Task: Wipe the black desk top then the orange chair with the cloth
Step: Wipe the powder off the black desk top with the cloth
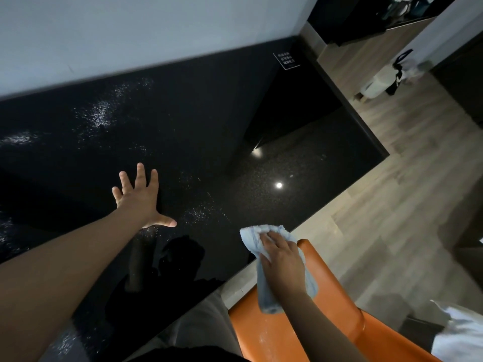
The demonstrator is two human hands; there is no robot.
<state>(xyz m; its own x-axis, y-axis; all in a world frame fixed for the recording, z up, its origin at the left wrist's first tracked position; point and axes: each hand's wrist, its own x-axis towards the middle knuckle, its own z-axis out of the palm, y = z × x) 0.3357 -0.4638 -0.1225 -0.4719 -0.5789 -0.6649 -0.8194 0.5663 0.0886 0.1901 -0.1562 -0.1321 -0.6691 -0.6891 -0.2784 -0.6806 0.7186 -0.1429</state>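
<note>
The glossy black desk top (198, 121) fills the left and middle of the head view, with patches of white specks scattered over it. My left hand (139, 198) lies flat on it with fingers spread. My right hand (281, 259) grips a light blue cloth (254, 237) bunched at the desk's near edge, its tail hanging down over the orange chair (300, 333). The chair sits at the lower right, close to the desk edge, with faint white marks on its seat.
A white wall (130, 30) runs behind the desk. A small black sign (286, 60) stands at the desk's far corner. Wood floor (407, 184) lies to the right, with a white stool and a dark bag (400, 71) farther off.
</note>
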